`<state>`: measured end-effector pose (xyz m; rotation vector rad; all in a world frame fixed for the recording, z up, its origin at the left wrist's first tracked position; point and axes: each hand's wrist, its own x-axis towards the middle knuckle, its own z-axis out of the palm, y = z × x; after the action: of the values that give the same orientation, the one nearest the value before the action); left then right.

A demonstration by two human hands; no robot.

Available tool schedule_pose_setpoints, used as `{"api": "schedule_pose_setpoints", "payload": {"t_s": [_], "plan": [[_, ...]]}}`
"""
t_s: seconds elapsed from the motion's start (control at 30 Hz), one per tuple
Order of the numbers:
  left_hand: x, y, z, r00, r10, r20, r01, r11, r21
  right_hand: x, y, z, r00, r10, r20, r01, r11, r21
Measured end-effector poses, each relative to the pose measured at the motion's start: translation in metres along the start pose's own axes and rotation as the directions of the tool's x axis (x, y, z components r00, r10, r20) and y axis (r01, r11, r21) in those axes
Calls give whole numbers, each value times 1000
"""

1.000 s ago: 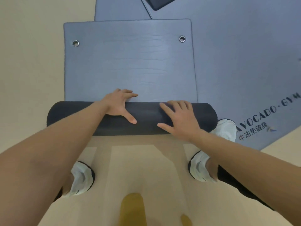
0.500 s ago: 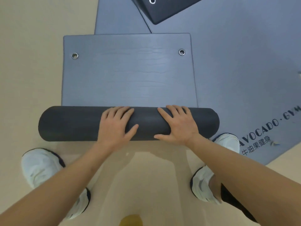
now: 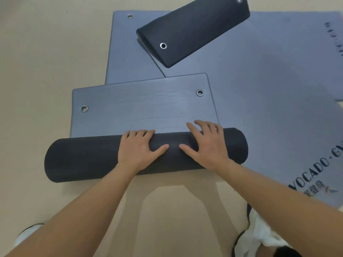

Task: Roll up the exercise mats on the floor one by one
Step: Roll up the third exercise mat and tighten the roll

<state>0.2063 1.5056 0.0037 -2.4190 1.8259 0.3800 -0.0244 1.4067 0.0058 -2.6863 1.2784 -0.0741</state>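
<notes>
A grey exercise mat [image 3: 141,106] with two metal eyelets lies flat on the floor, its near part wound into a thick dark roll [image 3: 79,158]. My left hand [image 3: 138,150] lies palm down on the middle of the roll, fingers reaching over its top. My right hand [image 3: 207,144] presses flat on the roll's right part, fingertips touching the flat mat beyond. Both thumbs point toward each other.
A large grey mat with printed lettering [image 3: 269,101] spreads to the right under the first one. Another grey mat [image 3: 128,54] lies behind, and a dark folded mat end with eyelets [image 3: 193,28] rests on top. My white shoes [image 3: 259,236] stand on the beige floor [image 3: 37,62].
The roll has advanced up the mat and grown thicker, leaving less flat mat. Both hands shifted forward on it. The view tilted up, revealing the dark folded mat behind.
</notes>
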Motion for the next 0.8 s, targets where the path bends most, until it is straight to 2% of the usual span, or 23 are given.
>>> {"api": "schedule_pose_setpoints", "payload": {"t_s": [0.07,0.17,0.3,0.43,0.47,0.6,0.7,0.8], "plan": [[24,-6,-6,999,6,49,-3,999,-48,-23,3,12,995,-84,-53,84,996,-10],[45,-11,-7,999,20,39,-17,996,-83,-25,11,27,995,-102,19,103,990,-97],[66,-15,-6,979,73,-193,-88,994,-67,9,17,26,996,-73,60,78,992,-97],[58,-8,-6,849,94,-520,-133,990,-40,37,28,27,992,-63,113,72,994,-81],[49,-3,-1,843,89,-531,-120,992,-24,44,30,25,990,-60,124,70,995,-76],[22,14,23,920,33,-391,-25,999,26,69,36,22,984,-59,168,64,998,-29],[32,14,24,937,22,-349,4,997,72,87,42,21,978,-66,198,67,998,-3],[57,9,6,959,27,-283,-2,996,89,114,46,14,947,-61,316,50,998,41]]}}
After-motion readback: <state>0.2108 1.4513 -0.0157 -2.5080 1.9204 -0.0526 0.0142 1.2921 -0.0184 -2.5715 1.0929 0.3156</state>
